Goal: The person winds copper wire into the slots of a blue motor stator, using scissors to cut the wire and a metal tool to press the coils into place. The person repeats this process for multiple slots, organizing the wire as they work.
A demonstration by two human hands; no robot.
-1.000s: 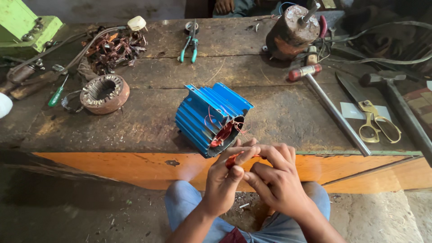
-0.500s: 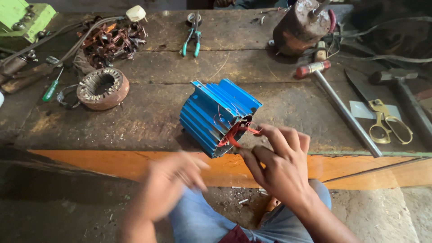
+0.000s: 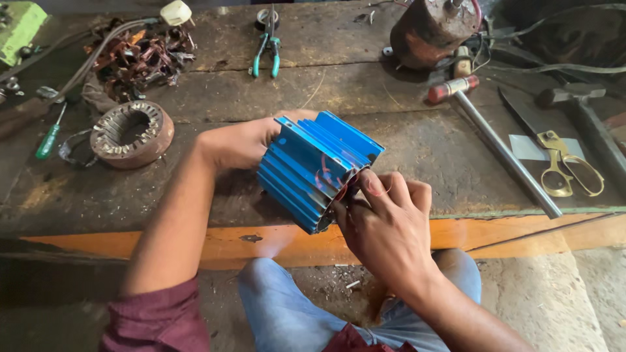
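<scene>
A blue finned motor housing (image 3: 313,166) lies on its side at the near edge of a worn wooden bench (image 3: 391,124), its open end facing me. My left hand (image 3: 244,140) grips its far left side. My right hand (image 3: 378,212) is at the open end, thumb and fingers pinching the reddish copper wires (image 3: 336,182) that stick out of the bore. The inside of the housing is mostly hidden by my right hand.
A bare round stator core (image 3: 130,133) and a green screwdriver (image 3: 49,140) lie left. A copper wire tangle (image 3: 140,55) and green pliers (image 3: 267,49) sit behind. At right are a rusty motor (image 3: 433,26), a long metal rod (image 3: 502,153), brass scissors (image 3: 567,166) and a hammer (image 3: 580,107).
My left hand left the wires at the housing's open end, swung out low, then reached up onto the housing's far left side. My right hand stayed at the wires.
</scene>
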